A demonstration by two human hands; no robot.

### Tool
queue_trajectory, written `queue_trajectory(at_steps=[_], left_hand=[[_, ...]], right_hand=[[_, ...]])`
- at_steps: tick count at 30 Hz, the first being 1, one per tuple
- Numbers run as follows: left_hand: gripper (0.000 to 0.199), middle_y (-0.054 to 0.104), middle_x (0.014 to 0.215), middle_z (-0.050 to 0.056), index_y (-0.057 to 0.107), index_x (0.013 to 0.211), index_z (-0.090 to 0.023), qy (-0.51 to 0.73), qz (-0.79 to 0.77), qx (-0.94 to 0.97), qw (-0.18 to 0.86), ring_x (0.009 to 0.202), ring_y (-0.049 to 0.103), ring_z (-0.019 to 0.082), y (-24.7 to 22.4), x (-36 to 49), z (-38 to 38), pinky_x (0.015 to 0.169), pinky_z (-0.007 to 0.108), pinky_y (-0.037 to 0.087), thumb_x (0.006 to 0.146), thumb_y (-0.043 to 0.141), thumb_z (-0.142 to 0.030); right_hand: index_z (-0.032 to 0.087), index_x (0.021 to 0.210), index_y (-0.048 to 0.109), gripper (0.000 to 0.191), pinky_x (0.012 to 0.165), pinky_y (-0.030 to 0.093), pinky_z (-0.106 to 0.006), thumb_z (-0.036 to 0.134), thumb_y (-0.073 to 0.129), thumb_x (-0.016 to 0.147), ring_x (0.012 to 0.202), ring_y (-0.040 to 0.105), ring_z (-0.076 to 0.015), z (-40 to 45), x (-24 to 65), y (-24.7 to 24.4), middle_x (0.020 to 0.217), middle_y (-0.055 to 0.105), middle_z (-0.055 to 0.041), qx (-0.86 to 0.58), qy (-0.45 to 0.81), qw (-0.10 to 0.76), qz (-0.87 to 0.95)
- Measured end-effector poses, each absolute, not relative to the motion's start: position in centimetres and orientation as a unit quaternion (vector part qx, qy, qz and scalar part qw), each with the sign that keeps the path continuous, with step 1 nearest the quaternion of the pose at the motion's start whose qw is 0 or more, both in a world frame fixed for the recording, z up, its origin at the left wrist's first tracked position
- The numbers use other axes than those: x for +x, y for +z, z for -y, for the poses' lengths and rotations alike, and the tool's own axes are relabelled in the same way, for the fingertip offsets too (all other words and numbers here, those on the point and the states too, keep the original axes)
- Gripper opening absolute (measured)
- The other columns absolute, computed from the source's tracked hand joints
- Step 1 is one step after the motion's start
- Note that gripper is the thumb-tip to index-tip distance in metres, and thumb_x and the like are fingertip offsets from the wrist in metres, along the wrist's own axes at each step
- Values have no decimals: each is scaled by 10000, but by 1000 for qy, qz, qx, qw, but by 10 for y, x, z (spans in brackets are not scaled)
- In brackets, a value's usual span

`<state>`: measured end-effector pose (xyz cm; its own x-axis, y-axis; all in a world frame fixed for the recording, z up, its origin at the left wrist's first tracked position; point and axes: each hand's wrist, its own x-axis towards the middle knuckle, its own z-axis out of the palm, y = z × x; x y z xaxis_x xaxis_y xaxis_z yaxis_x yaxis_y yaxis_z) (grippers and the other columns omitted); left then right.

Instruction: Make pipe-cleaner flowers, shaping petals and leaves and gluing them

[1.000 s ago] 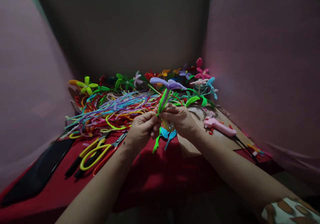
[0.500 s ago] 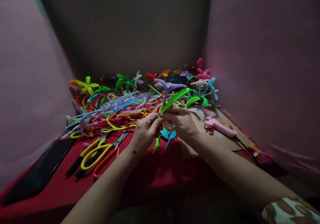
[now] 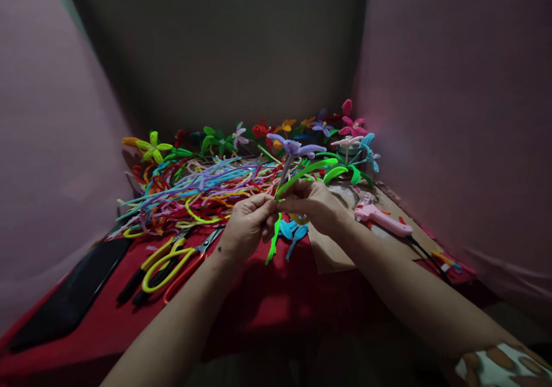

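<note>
A purple pipe-cleaner flower (image 3: 295, 147) stands upright between my hands, its stem pinched low down. My left hand (image 3: 250, 220) closes thumb and fingers round the stem's lower part. From the right, my right hand (image 3: 317, 204) pinches the base of a bright green pipe-cleaner leaf (image 3: 308, 172) where it meets the stem. The leaf slants up to the right under the petals. A green tail (image 3: 273, 240) hangs below my left fingers. Behind it on the cloth lie blue pipe-cleaner pieces (image 3: 296, 233). My fingertips hide the exact joint.
A heap of coloured pipe cleaners (image 3: 207, 186) lies behind my hands. Yellow-handled scissors (image 3: 168, 269), pliers (image 3: 144, 272) and a black flat object (image 3: 71, 295) are at left. A pink glue gun (image 3: 383, 220) rests on cardboard (image 3: 332, 252) at right. Finished flowers (image 3: 353, 127) line the back.
The green leaf has tilted lower and bent toward the right. My right hand has shifted slightly right, its fingers now arched over the leaf's base. More green tail shows below.
</note>
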<state>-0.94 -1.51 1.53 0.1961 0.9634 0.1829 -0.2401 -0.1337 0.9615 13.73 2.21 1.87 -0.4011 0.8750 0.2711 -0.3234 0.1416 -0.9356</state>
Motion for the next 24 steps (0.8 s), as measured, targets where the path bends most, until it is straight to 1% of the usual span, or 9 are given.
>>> queue_trajectory(at_steps=[3, 8, 12, 14, 15, 17, 19, 21, 24], left_hand=[[191, 401, 445, -74, 522, 675, -137, 516, -309, 503, 620, 304, 284, 10, 17, -9, 16, 305, 132, 261, 773, 590, -287], [160, 317, 423, -94, 526, 667, -130, 442, -222, 453, 742, 294, 162, -4, 11, -14, 15, 269, 110, 237, 762, 589, -242], [178, 270, 414, -107, 520, 660, -140, 369, -182, 460, 786, 285, 114, -1, 9, -21, 13, 236, 120, 231, 738, 610, -273], [214, 307, 418, -97, 514, 656, -144, 372, -215, 498, 754, 284, 165, 4, 11, -22, 13, 257, 129, 254, 755, 594, -317], [235, 345, 427, -84, 513, 648, -143, 393, -245, 526, 713, 293, 228, 11, 14, -21, 13, 283, 138, 287, 769, 578, -334], [217, 447, 475, -54, 537, 670, -140, 453, -321, 585, 592, 351, 374, 33, 17, -17, 15, 360, 160, 362, 769, 583, -327], [154, 518, 536, -38, 580, 725, -141, 505, -388, 627, 450, 432, 471, 57, 18, -11, 17, 435, 177, 406, 735, 621, -289], [124, 523, 529, -43, 601, 732, -146, 529, -427, 641, 356, 439, 480, 63, 18, -6, 20, 444, 182, 405, 721, 626, -267], [183, 494, 460, -45, 567, 634, -149, 533, -439, 632, 352, 375, 452, 68, 17, -3, 21, 380, 189, 369, 754, 578, -287]], right_hand=[[161, 695, 674, 161, 558, 398, -229, 168, 747, 552, 558, 524, -85, -26, 140, 16, 608, 599, 24, -188, 639, 492, 561], [157, 691, 706, 122, 598, 421, -234, 150, 730, 571, 599, 554, -98, -24, 140, 18, 630, 632, 3, -178, 677, 451, 554], [150, 664, 705, 109, 569, 411, -237, 152, 732, 559, 570, 538, -93, -20, 137, 17, 643, 629, -3, -173, 686, 434, 558], [152, 662, 697, 112, 553, 402, -236, 167, 736, 558, 557, 520, -85, -19, 135, 14, 647, 615, 3, -177, 684, 459, 539], [155, 654, 688, 118, 552, 400, -236, 171, 742, 551, 557, 514, -83, -19, 134, 13, 644, 604, 10, -177, 681, 480, 523], [157, 633, 667, 134, 559, 402, -238, 178, 753, 531, 571, 512, -83, -18, 132, 12, 645, 585, 19, -176, 675, 515, 498], [154, 615, 647, 154, 545, 394, -236, 189, 761, 517, 565, 510, -83, -18, 129, 12, 632, 570, 25, -183, 671, 528, 487], [153, 599, 626, 178, 491, 358, -224, 205, 766, 502, 500, 476, -68, -17, 127, 13, 566, 540, 40, -206, 664, 541, 473], [154, 583, 600, 220, 451, 314, -213, 205, 779, 466, 447, 434, -53, -17, 127, 15, 508, 513, 58, -229, 647, 558, 465]])
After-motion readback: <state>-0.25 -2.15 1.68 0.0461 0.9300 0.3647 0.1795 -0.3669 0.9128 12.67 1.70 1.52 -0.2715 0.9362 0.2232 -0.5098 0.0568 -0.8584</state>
